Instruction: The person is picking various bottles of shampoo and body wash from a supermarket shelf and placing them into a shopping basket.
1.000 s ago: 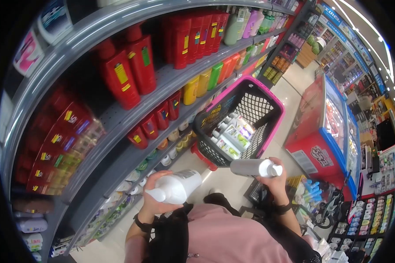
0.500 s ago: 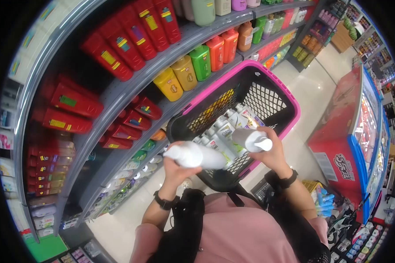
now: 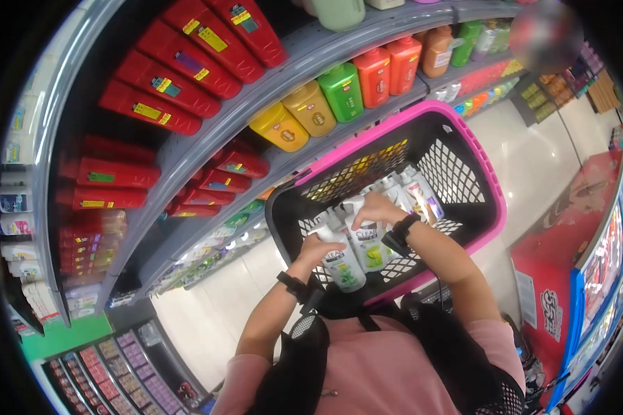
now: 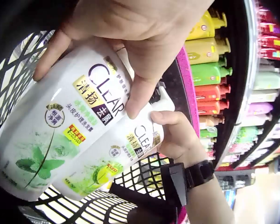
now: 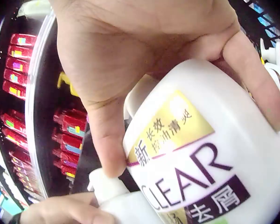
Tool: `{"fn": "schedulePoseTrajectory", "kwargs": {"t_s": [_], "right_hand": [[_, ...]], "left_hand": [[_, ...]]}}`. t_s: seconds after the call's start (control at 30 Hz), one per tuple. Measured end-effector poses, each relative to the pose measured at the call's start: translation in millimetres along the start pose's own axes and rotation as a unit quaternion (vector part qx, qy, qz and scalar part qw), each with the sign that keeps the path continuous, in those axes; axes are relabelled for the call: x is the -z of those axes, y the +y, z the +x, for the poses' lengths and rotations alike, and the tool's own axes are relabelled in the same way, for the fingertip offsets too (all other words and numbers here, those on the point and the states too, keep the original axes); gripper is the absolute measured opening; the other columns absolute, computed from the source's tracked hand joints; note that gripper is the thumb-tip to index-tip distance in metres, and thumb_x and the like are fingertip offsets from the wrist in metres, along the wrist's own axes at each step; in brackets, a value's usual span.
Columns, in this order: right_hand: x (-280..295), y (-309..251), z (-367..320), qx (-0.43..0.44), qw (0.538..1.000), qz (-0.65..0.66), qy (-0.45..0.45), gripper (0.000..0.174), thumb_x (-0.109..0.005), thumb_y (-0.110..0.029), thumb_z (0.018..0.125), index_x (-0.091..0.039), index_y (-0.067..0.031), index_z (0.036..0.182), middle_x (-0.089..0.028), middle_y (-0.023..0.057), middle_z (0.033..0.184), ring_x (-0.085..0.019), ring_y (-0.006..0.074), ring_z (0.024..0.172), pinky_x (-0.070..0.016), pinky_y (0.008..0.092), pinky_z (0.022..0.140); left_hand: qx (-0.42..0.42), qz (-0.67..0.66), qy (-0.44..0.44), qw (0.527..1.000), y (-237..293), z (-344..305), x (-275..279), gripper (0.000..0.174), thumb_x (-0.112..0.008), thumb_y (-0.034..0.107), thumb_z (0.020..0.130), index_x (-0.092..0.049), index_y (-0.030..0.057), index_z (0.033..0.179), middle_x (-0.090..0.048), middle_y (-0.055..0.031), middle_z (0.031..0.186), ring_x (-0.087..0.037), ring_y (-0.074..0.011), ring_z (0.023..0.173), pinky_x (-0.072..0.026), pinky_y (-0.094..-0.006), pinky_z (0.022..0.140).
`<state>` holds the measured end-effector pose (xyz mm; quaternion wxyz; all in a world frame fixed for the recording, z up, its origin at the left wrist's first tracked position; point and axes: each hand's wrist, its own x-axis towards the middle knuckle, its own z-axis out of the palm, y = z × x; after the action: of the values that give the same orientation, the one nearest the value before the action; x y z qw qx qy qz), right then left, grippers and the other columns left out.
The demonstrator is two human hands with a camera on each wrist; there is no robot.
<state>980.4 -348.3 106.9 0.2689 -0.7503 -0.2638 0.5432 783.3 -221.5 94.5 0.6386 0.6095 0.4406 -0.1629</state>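
Observation:
My left hand (image 3: 318,250) grips the upper part of a white CLEAR bottle (image 3: 343,270) at the near left end of the basket; the left wrist view shows fingers and thumb around its shoulders (image 4: 130,28). Beside it, my right hand (image 3: 378,209) holds a second white CLEAR bottle (image 3: 370,250) by its top, with thumb and fingers on either side in the right wrist view (image 5: 149,51). Both bottles stand inside the black basket with a pink rim (image 3: 493,187), next to several other white bottles (image 3: 412,190).
Curved shelves (image 3: 208,111) with red, yellow, green and orange bottles run along the left and far side. A red freezer (image 3: 564,256) with blue edges stands at the right. Pale floor tiles (image 3: 208,318) show left of the basket.
Both hands have moved forward and down into the basket with their bottles, which were held in front of the body. The bottles are now upright, with their printed fronts visible.

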Motion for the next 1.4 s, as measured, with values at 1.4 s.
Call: {"fn": "schedulePoseTrajectory", "kwargs": {"t_s": [1.4], "right_hand": [[-368.7,-143.2,-82.7,0.250,0.955,-0.112,0.111,0.040,-0.072,-0.020,0.074,-0.060,-0.0026,0.108,-0.066,0.0139,0.074,-0.066,0.0240,0.068,-0.0507,0.0330,0.063]], "left_hand": [[-0.154,-0.079,0.104,0.979,-373.8,-320.5,293.0,0.036,-0.066,0.029,0.085,-0.060,0.0023,0.107,-0.065,-0.0093,0.088,-0.062,-0.0151,0.076,-0.0506,-0.0269,0.064]]}}
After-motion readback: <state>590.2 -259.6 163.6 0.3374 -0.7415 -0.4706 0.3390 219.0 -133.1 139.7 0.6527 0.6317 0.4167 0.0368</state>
